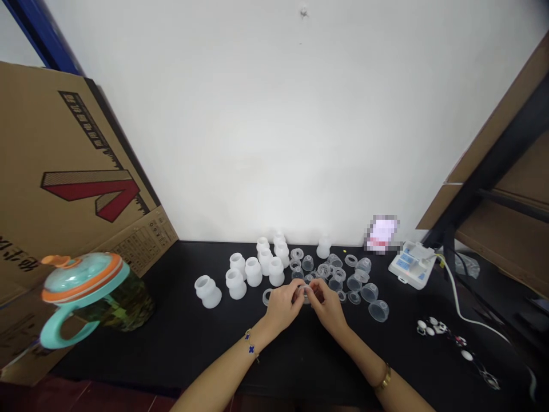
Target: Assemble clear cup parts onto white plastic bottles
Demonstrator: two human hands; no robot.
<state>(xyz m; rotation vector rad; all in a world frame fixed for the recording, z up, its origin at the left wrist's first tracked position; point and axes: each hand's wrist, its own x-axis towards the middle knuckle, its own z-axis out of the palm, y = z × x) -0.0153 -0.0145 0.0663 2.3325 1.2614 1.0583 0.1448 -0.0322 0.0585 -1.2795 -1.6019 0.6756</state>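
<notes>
My left hand (283,303) and my right hand (326,303) meet over the black table, fingers closed on one small clear plastic ring-shaped part (304,290) held between them. Fingertips cover much of it. Partly behind my left hand lies a clear ring (267,296). Beyond my hands is a loose group of clear plastic caps (354,282) and rings (350,260). To the left of them stand several white bottles (253,272) with open necks, and one more white bottle (323,247) is set apart near the wall.
At left, a large jug (115,297) with a turquoise handle stands before a cardboard box (64,160). To the right are a white power box (412,264) with a cable (461,312), a blurred phone-like screen (381,233) and a beaded strand (441,329). A white wall (266,126) closes the back.
</notes>
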